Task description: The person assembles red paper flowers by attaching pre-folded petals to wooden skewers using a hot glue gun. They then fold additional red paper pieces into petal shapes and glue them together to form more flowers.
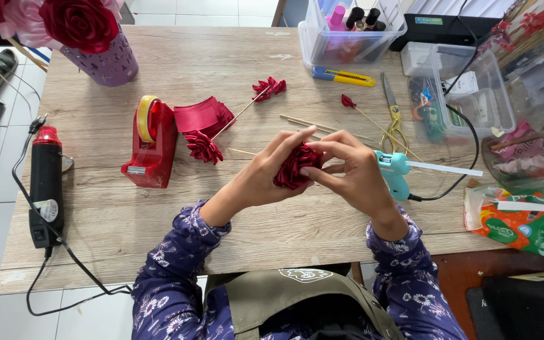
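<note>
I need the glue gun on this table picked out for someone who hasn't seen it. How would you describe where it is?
Start at the wooden table and find the two hands pressing a red ribbon rose. Just beyond the right hand lies the glue gun, touching that hand's back. It is the only pale turquoise tool there, with a white glue stick poking out and a black cord trailing off, unlike the gold scissors behind it.

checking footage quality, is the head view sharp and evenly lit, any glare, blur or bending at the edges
Head view: soft, even daylight with faint shadows under both hands; the left hand, right hand and red ribbon flower are sharp; mild glare on the clear plastic box; the table edges bow from wide-angle distortion.
</note>
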